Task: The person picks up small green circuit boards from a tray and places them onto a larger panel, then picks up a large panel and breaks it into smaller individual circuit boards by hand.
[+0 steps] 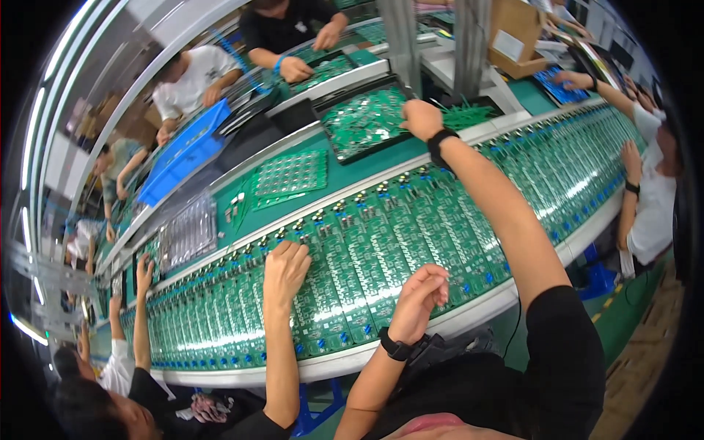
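Observation:
My right hand reaches far across to the right edge of a black tray heaped with small green circuit boards. Its fingers are curled closed, and whatever they grip is hidden. My left hand, with a dark watch at the wrist, hovers over the near side of a long row of green circuit boards. Thumb and fingers are drawn together there; anything between them is too small to make out. The boards lie side by side, with blue parts along their near edge.
A co-worker's hand is over the row just left of mine. Stacked green panels, a blue bin and green strips lie beyond the row. Metal posts rise behind. Other people work on both sides and opposite.

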`<state>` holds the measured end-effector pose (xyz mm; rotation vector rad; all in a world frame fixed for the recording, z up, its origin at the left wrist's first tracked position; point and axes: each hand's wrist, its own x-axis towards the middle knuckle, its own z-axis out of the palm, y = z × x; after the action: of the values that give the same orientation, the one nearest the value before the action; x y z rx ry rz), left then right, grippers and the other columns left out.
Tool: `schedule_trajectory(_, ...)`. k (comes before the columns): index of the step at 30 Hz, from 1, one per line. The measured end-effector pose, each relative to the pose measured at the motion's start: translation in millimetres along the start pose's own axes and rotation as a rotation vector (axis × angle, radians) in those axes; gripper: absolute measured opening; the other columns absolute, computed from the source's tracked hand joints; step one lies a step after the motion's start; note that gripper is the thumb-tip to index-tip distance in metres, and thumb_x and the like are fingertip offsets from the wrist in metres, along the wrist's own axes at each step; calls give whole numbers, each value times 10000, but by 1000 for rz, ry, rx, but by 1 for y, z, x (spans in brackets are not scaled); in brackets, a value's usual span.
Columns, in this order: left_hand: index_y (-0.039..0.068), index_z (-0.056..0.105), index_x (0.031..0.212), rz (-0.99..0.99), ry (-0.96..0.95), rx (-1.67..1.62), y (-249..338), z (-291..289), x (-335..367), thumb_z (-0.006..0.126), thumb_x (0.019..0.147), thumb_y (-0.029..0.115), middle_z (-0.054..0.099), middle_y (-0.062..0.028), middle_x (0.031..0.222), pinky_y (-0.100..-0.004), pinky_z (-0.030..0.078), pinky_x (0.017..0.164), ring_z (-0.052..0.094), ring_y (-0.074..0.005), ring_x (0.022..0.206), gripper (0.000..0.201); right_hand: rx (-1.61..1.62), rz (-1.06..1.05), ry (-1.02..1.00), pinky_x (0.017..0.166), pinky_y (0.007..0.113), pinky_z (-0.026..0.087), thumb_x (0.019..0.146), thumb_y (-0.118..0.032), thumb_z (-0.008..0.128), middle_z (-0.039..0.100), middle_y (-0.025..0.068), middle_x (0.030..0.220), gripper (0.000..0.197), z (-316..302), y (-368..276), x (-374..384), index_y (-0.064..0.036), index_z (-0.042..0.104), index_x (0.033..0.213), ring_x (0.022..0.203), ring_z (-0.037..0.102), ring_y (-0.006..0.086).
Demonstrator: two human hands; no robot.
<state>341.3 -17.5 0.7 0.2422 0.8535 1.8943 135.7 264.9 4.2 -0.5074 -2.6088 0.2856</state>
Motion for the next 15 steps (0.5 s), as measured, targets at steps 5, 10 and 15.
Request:
schedule_trajectory(5,46,517,910,23,15,6,-6,2,8,452,862,92,491,-4,689,-210,351,587,450,-88,636,92,122,-64,-19,611,397,445,617,-141,705,574,106,728,215,2,9,9,-56,525,697,718,573,306)
schedule_trajectory(10,38,507,889,11,44,-18,-14,9,12,455,860,95,474,-13,673,-224,349,577,437,-111,622,82,470,-50,181,589,349,442,662,-89,664,549,91,683,158,-7,40,7,-65,555,773,652,562,251)
schedule_trajectory(15,49,515,917,32,58,-15,-10,-2,8,449,867,92,488,-2,693,-206,355,587,443,-85,642,92,508,-118,217,561,280,432,729,-95,622,513,39,639,170,-73,78,-8,-61,591,893,588,504,141)
